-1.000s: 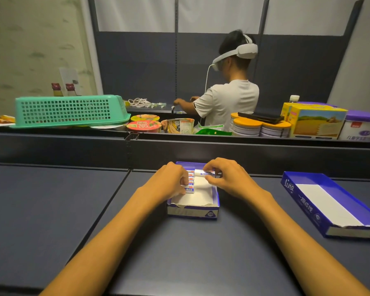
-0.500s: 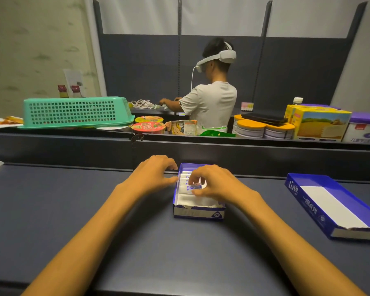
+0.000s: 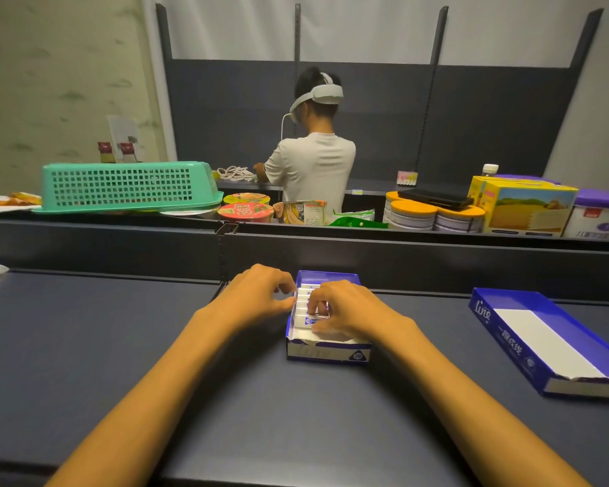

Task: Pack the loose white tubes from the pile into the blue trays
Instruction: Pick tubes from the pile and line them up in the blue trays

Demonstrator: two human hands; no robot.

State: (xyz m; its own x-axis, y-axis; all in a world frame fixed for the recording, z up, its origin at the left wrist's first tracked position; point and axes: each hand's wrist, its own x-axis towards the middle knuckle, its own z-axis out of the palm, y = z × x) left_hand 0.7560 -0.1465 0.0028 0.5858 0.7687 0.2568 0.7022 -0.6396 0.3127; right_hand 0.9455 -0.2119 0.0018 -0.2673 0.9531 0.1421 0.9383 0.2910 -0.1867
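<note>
Both hands work at the small blue tray [image 3: 327, 353]: the right hand [image 3: 345, 311] presses curled fingers onto the white tubes [image 3: 305, 304] rowed inside, while the left hand [image 3: 257, 293], fingers bent, steadies its left wall. Seating tubes appears to be the step in hand; next probably calls for fetching more, with the second tray [image 3: 556, 377] lying well apart.

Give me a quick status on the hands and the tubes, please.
Left hand steadying small blue tray; right hand pressing white tubes into it. Second blue tray empty. Nothing obstructing.

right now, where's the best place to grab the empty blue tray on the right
Probably the near long wall of the empty blue tray, thumb outside, fingers inside, coming from above with the right hand. It lies flat and open-topped, and its thin upright rim is free.
</note>
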